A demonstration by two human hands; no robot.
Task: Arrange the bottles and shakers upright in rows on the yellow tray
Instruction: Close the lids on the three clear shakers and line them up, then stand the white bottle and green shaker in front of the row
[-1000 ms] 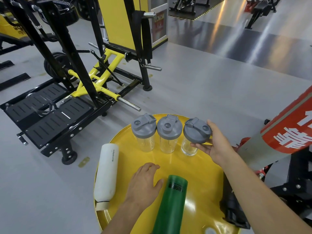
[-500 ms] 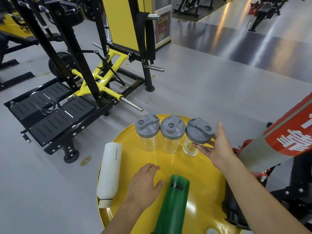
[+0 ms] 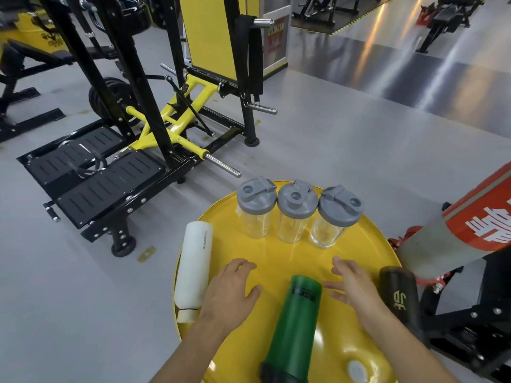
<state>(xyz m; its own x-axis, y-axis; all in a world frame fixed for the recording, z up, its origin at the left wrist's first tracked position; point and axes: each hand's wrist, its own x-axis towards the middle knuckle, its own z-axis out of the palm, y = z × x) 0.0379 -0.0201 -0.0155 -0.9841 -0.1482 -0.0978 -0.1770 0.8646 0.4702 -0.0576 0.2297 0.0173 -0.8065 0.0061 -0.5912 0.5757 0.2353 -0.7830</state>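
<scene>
Three clear shakers with grey lids stand upright in a row at the far side of the round yellow tray (image 3: 367,244): a left shaker (image 3: 255,207), a middle shaker (image 3: 296,210) and a right shaker (image 3: 336,215). A white bottle (image 3: 193,269) lies on the tray's left rim. A green bottle (image 3: 294,330) lies in the near middle. A black bottle (image 3: 399,297) lies at the right rim. My left hand (image 3: 231,294) rests open, left of the green bottle. My right hand (image 3: 352,286) hovers open, right of it, holding nothing.
A black and yellow gym machine (image 3: 132,150) with footplates stands on the grey floor to the left and behind. A red and grey padded post (image 3: 464,228) on a black frame leans at the right, close to the tray.
My right hand has let go of the right shaker's lid and drawn back toward me, beside the green bottle. The camera view tilted down, bringing the black bottle into sight.
</scene>
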